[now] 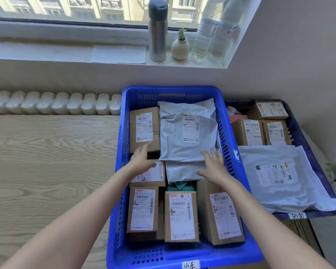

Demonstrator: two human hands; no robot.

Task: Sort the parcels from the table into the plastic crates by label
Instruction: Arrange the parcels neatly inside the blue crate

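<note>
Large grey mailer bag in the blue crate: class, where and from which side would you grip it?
Probably its near edge, from the near side: the large grey mailer bag lies flat, a cardboard box at its left, the blue crate wall at its right; that edge lies open.

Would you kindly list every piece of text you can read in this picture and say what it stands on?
"山东": white tag on the blue crate's near rim.
Perhaps "湖南": second tag on the dark crate, blurred.
Shipping labels on the parcels: print too blurred to quote.
Water bottle label: unreadable.
</note>
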